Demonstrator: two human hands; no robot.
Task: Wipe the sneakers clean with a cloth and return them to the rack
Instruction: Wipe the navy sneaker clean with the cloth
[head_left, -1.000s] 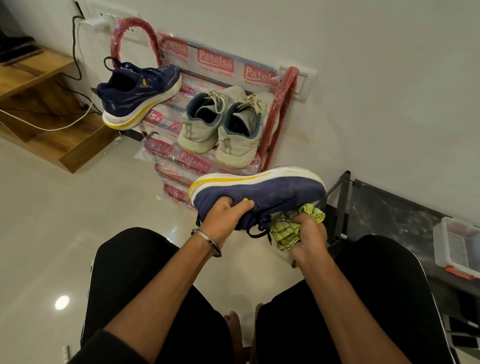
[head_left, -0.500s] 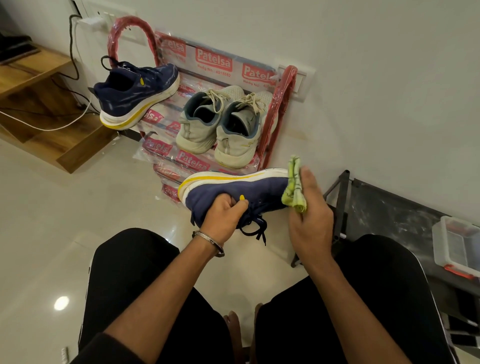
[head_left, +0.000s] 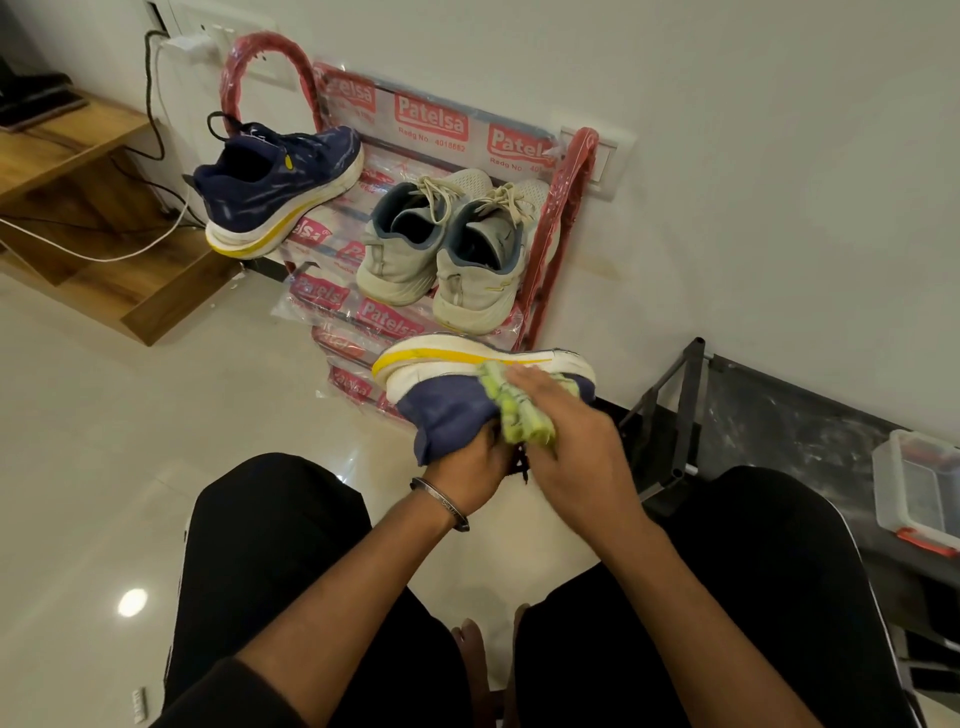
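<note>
Several "Patelsa" labels (head_left: 431, 123) cover the red rack (head_left: 558, 223).

A: The floor (head_left: 104, 441) is glossy tile, with a lamp glare at lower left. The bench (head_left: 78, 171) at upper left is matt grained wood.

B: The rack (head_left: 558, 218) is wrapped in shiny printed plastic film. The held sneaker (head_left: 452, 410) has matt blue fabric and a smooth rubbery sole; the cloth (head_left: 519, 410) on it is a soft yellow-green weave.
</note>
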